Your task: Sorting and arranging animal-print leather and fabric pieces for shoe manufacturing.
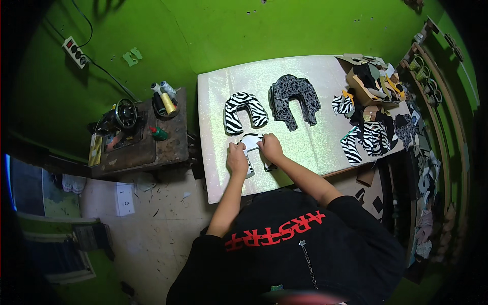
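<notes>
A glittery pale sheet (pixel 305 101) covers the worktable and takes up the middle of the view. At its 12 o'clock lie two horseshoe-shaped cut pieces side by side, apart from each other: a dark patterned piece (pixel 295 99) and, just to its 9 o'clock, a zebra-print piece (pixel 245 111). At 3 o'clock a heap of cut scraps (pixel 373 117) spills toward the table's edge, and a sewing machine (pixel 122 119) with thread cones (pixel 163 96) stands off the sheet at 9 o'clock.

Near the sheet's 6 o'clock edge lies a white template (pixel 252 147), flat on the glitter. The left hand (pixel 236 158) presses on its 8 o'clock side and the right hand (pixel 270 148) on its 3 o'clock side, fingers curled down narrow onto the piece; whether either pinches an edge or only pins it flat, I cannot tell.

The likely trouble is slip: the sheet looks slick, so uneven pressure could shift the template. The template shows between the two sets of fingers, partly hidden under them, touching both.
</notes>
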`<control>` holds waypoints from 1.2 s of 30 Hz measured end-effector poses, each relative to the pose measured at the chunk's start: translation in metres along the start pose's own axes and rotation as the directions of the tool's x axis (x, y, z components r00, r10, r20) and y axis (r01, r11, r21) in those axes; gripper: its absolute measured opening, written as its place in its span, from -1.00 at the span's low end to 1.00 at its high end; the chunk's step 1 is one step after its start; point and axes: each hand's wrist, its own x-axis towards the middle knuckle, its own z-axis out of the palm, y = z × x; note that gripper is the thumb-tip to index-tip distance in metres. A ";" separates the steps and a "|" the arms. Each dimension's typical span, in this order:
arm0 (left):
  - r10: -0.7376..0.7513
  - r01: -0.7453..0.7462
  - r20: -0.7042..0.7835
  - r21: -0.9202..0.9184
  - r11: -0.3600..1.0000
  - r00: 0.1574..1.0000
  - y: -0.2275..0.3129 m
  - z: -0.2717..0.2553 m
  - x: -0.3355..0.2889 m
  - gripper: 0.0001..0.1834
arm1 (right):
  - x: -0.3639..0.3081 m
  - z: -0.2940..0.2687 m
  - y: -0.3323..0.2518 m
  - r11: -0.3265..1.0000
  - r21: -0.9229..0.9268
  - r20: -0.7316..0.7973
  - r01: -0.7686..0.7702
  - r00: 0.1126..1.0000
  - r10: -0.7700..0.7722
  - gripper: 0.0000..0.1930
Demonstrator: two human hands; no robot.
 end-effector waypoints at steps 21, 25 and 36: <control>0.487 -0.388 0.050 -0.535 0.750 0.872 0.148 0.087 -0.016 -0.86 | -0.049 -0.156 0.166 0.701 0.708 -0.279 -0.083 0.880 0.385 -0.96; 0.574 -0.334 0.283 -0.587 0.737 0.768 0.198 0.123 -0.026 -0.83 | -0.057 -0.201 0.221 0.694 0.718 -0.371 -0.060 0.811 0.453 -0.97; 0.675 -0.362 0.411 -0.612 0.702 0.613 0.285 0.207 -0.047 -0.71 | -0.066 -0.289 0.275 0.905 -0.160 -0.440 -0.395 0.849 0.293 -0.46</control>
